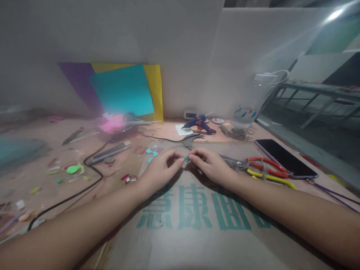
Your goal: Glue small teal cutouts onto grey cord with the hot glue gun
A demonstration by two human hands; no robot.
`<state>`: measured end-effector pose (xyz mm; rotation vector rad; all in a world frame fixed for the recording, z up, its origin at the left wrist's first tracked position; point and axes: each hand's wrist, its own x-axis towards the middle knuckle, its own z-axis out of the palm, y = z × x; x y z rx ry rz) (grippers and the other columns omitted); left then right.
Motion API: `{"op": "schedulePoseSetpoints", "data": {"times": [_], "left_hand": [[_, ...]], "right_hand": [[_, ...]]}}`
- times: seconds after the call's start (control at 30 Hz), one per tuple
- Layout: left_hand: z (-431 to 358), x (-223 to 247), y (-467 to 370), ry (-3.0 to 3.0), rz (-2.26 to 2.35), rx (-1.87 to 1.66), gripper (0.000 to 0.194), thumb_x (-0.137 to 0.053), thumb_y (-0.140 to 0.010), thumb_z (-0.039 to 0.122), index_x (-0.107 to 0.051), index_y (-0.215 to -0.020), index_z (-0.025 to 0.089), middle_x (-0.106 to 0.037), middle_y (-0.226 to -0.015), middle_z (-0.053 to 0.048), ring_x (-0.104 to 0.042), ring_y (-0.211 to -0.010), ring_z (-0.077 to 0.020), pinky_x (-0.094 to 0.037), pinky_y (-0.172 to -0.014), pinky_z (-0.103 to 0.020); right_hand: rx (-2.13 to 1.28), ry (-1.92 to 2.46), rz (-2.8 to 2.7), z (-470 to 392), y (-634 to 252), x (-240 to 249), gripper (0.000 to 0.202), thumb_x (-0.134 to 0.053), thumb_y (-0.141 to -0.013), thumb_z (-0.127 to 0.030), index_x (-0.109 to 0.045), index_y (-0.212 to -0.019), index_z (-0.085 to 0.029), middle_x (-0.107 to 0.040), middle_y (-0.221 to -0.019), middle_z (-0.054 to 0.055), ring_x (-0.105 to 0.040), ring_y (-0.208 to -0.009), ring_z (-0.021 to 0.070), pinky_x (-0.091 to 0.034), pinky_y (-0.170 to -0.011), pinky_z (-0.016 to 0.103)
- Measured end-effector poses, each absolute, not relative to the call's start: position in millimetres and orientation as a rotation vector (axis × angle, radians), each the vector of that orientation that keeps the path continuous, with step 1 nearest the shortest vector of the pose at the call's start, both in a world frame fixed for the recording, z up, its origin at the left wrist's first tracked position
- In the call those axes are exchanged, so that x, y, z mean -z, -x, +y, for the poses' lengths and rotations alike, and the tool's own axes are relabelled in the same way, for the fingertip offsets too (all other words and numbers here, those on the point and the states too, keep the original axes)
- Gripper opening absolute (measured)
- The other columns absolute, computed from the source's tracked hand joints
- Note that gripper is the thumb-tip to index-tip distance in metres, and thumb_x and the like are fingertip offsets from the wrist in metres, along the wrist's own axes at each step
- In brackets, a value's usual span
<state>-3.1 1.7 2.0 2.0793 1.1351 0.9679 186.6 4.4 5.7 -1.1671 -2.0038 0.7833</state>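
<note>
Over the plastic-covered board (pixel 180 240), my left hand (pixel 161 168) and my right hand (pixel 210 165) meet fingertip to fingertip. Both are closed in a pinch on a tiny teal piece (pixel 186 159), mostly hidden by the fingers; its shape is too small to make out. Several small turquoise cut pieces (pixel 150 152) lie just beyond my left hand. A blue glue gun (pixel 199 123) with a small red light rests farther back on a white paper scrap (pixel 183 130). Pliers with red handles (pixel 267 165) and yellow handles (pixel 272 179) lie beside my right forearm.
A phone (pixel 285 158) lies at the right, near a plastic cup (pixel 244 108) and twine (pixel 236 133). Turquoise, yellow and purple sheets (pixel 123 92) lean on the back wall. A black cord (pixel 92 182) crosses the left side among colourful scraps (pixel 73 169).
</note>
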Motion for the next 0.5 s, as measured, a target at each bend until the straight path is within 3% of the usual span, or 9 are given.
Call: {"op": "schedulePoseSetpoints", "data": {"times": [0.2, 0.5], "left_hand": [[1.8, -3.1, 2.6, -2.085, 1.118, -0.968, 0.016, -0.048, -0.088, 0.027, -0.059, -0.083, 0.017, -0.062, -0.078, 0.0, -0.056, -0.074, -0.0144, -0.042, -0.068, -0.024], [5.5, 1.9, 5.3, -1.955, 1.183, -1.007, 0.02, -0.047, -0.089, 0.035, -0.057, -0.085, 0.017, -0.061, -0.081, -0.001, -0.055, -0.078, -0.0158, -0.041, -0.071, -0.026]], "right_hand": [[-0.816, 1.161, -2.006, 2.0, -186.9, -9.8, 0.031, -0.041, -0.094, -0.036, -0.059, -0.079, -0.017, -0.06, -0.068, 0.0, -0.055, -0.063, 0.0113, -0.04, -0.06, 0.022], [-0.875, 1.175, -1.96, 0.8, -183.0, -7.3, 0.022, -0.051, -0.088, -0.034, -0.063, -0.089, -0.017, -0.063, -0.072, 0.001, -0.057, -0.064, 0.0122, -0.042, -0.061, 0.024]]}}
